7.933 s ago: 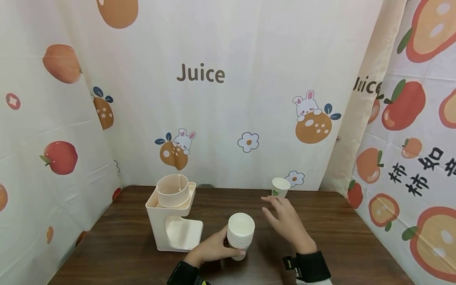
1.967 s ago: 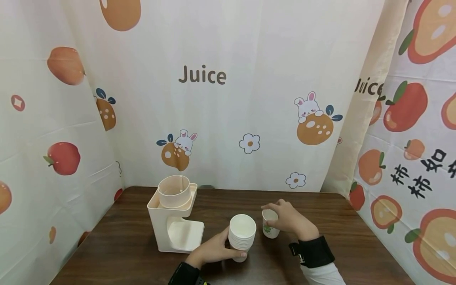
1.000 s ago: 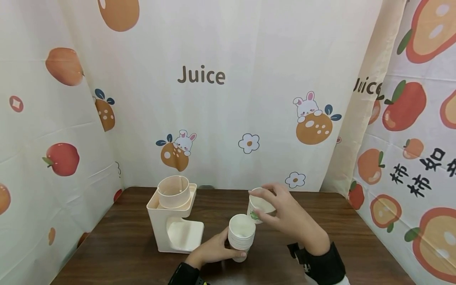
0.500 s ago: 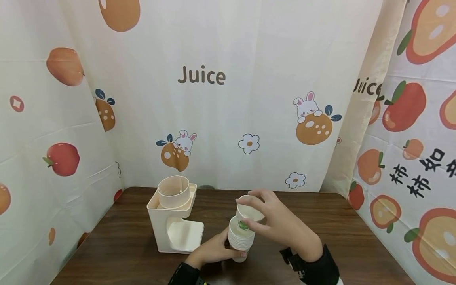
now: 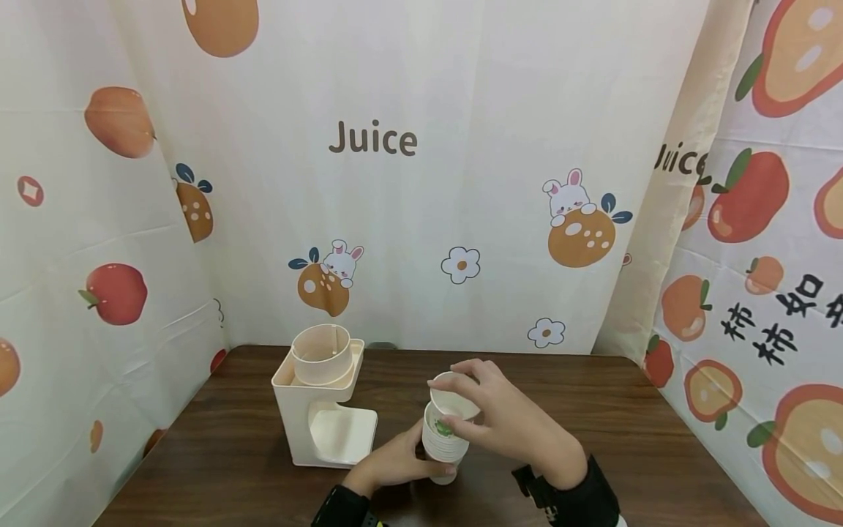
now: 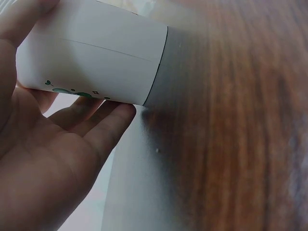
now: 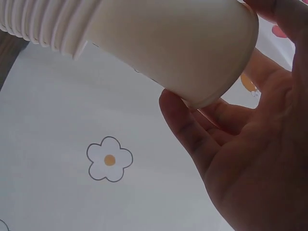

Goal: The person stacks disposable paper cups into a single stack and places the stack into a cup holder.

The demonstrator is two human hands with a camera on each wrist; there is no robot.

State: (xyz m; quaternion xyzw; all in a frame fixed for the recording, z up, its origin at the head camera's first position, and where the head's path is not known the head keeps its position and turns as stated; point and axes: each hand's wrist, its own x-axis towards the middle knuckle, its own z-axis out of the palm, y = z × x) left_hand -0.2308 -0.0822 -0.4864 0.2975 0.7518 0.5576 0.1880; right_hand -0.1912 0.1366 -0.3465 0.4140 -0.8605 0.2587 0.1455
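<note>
My left hand [image 5: 395, 461] grips a stack of white paper cups [image 5: 445, 448] low on its side, upright on the table. In the left wrist view the lowest cup [image 6: 106, 53] shows a green print between fingers and thumb. Above the stack, my right hand [image 5: 503, 417] pinches a single paper cup [image 5: 454, 402] near its rim; a green print shows on its side. In the right wrist view this cup [image 7: 178, 48] has its base inside the mouth of the ridged stack [image 7: 45, 21], most of its wall still standing out.
A cream juicer-like machine [image 5: 290, 417] with a round open top and a flat foot stands left of the stack. The dark wooden table [image 5: 217, 454] ends at a fruit-printed curtain [image 5: 395, 205], which also hangs along both sides.
My right hand took the lone cup from the back right, brought it left over the stack and lowered it into the top cup. My left hand has kept its grip on the stack.
</note>
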